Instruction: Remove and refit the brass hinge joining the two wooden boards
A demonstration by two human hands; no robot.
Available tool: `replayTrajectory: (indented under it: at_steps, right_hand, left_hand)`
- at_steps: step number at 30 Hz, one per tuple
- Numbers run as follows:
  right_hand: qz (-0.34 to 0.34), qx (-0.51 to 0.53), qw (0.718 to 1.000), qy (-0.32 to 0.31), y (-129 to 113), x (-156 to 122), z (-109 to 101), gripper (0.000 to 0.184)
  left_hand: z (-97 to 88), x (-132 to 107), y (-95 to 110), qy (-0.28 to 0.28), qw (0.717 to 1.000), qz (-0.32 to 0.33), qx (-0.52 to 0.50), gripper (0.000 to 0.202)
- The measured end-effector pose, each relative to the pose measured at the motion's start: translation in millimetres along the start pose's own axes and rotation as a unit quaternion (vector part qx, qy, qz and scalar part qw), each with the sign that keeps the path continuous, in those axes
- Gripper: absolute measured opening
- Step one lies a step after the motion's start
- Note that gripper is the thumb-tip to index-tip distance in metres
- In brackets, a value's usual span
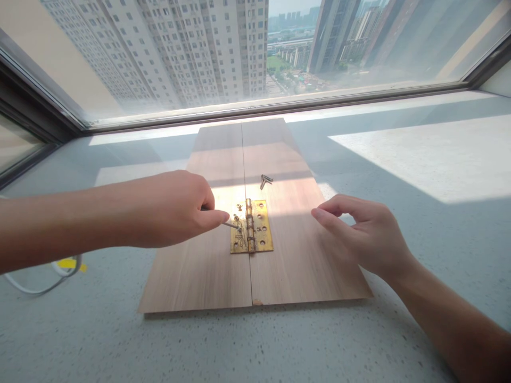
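Note:
My left hand is closed around a screwdriver, whose handle is mostly hidden in the fist. Its thin metal shaft points right, and the tip meets the left leaf of a brass hinge at one of its holes. The worn hinge lies open across the seam between two wooden boards. Several small screws lie in a little heap on the right board, beyond the hinge. Over that board's right edge, my right hand has thumb and forefinger pinched together. I cannot make out whether anything small is between them.
The boards rest on a speckled pale sill in patchy sunlight. A window frame runs along the far side, with tall buildings outside. A white cable and something yellow lie at the left.

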State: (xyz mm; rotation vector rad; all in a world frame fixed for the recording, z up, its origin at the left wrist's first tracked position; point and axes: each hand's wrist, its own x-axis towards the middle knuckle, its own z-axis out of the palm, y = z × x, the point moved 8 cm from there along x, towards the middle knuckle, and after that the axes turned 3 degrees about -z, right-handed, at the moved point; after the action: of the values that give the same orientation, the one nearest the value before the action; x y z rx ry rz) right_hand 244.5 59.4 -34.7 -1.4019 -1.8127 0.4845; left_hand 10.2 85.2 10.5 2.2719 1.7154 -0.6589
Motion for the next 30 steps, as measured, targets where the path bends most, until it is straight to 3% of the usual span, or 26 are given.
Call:
replayTrajectory:
  at_steps: [9, 11, 16, 21, 23, 26, 30]
  right_hand:
    - [0.001, 0.0, 1.0, -0.001, 0.5, 0.4, 0.9, 0.02]
    - [0.004, 0.002, 1.0, -0.004, 0.8, 0.0, 1.8, 0.021]
    - [0.009, 0.007, 1.0, -0.006, 1.8, -0.2, 3.3, 0.021]
    - [0.007, 0.012, 1.0, -0.008, 3.6, -0.2, 6.6, 0.022]
    - [0.006, 0.014, 1.0, -0.014, 3.9, -0.9, 8.2, 0.022]
    - [0.007, 0.017, 1.0, -0.018, 3.6, -2.0, 8.8, 0.022]
    - [0.01, 0.017, 1.0, -0.019, 3.2, -2.1, 7.9, 0.022]
  left_hand:
    - [2.9, 3.8, 4.7, -0.002, 1.0, -0.013, 0.013, 0.049]
    - [-1.1, 2.2, 11.0, 0.02, 1.0, -0.005, 0.008, 0.043]
    - [-8.0, -6.2, 33.5, 0.053, 0.995, 0.07, 0.048, 0.028]
    - [-2.5, -14.3, 45.0, 0.075, 0.964, 0.22, 0.129, 0.014]
    - [-1.5, -15.2, 43.7, 0.076, 0.959, 0.244, 0.118, 0.011]
    - [-6.1, -12.0, 37.2, 0.077, 0.977, 0.189, 0.068, 0.008]
    - [-10.9, -6.2, 22.5, 0.06, 0.996, 0.028, -0.051, 0.035]
